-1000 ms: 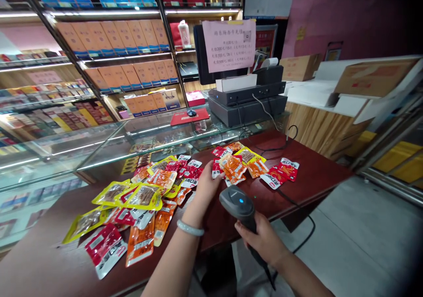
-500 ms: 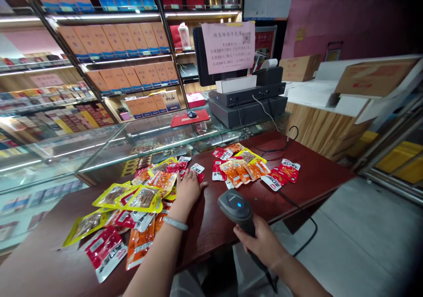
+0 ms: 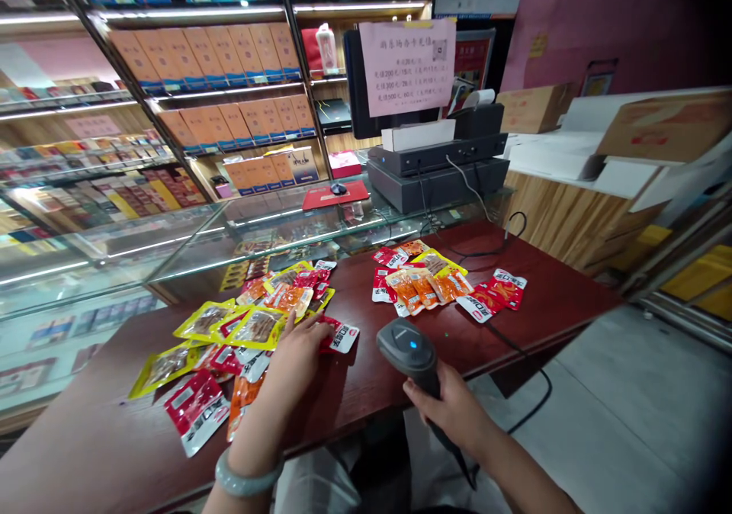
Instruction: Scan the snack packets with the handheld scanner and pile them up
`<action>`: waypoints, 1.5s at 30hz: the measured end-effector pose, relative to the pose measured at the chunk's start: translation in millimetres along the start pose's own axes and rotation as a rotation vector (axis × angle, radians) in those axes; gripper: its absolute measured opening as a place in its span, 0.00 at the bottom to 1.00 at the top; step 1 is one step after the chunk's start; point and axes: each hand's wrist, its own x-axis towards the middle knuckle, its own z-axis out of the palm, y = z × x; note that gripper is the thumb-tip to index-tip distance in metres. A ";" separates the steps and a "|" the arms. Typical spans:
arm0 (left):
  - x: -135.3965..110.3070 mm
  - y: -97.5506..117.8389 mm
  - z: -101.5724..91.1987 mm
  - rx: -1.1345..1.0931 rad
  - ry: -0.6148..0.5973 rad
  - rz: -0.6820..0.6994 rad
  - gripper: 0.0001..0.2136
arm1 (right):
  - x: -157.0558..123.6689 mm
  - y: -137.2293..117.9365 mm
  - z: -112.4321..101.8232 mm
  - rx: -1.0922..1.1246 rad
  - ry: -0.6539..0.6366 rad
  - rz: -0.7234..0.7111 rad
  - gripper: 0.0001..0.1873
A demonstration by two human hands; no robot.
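My left hand [image 3: 294, 358] reaches over the dark red table [image 3: 549, 300] at the right edge of a pile of yellow, orange and red snack packets [image 3: 252, 331]. Its fingers are closed on a red and white snack packet [image 3: 341, 338] that lies just right of the pile. My right hand [image 3: 451, 411] grips the handle of a black barcode scanner [image 3: 407, 344], whose head hangs over the table near that packet. A second, smaller heap of packets [image 3: 426, 281] lies farther right.
The scanner's cable [image 3: 531, 407] hangs off the table's front edge. Behind the table are a glass display counter [image 3: 171, 255], a black cash register [image 3: 440, 171] with a pink notice [image 3: 407, 64], and shelves of boxed goods [image 3: 217, 56]. Cardboard boxes [image 3: 531, 106] sit at right.
My left hand has drawn back from the right heap to the left pile and pulled one red packet out toward me. The scanner has stayed nearly still.
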 end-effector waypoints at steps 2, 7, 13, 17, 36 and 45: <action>-3.9 5.5 -3.0 0.013 0.066 -0.041 0.17 | -0.6 -0.3 -0.5 -0.004 0.003 0.005 0.09; -10.3 30.4 13.2 0.193 0.283 -0.381 0.21 | -0.5 -0.6 -0.5 -0.007 -0.014 -0.002 0.08; 12.9 50.3 36.6 0.282 0.179 -0.396 0.33 | -1.4 3.5 4.1 0.008 -0.016 0.003 0.09; 34.9 56.9 38.4 0.243 0.130 -0.354 0.27 | -2.7 1.9 4.1 0.017 -0.005 -0.005 0.11; 30.1 64.9 40.1 -0.242 0.082 -0.388 0.10 | 1.1 -12.4 -1.0 0.026 0.029 -0.104 0.05; 50.0 72.9 50.7 -0.717 0.158 -0.415 0.13 | 1.8 -9.5 -2.4 0.053 0.034 -0.059 0.09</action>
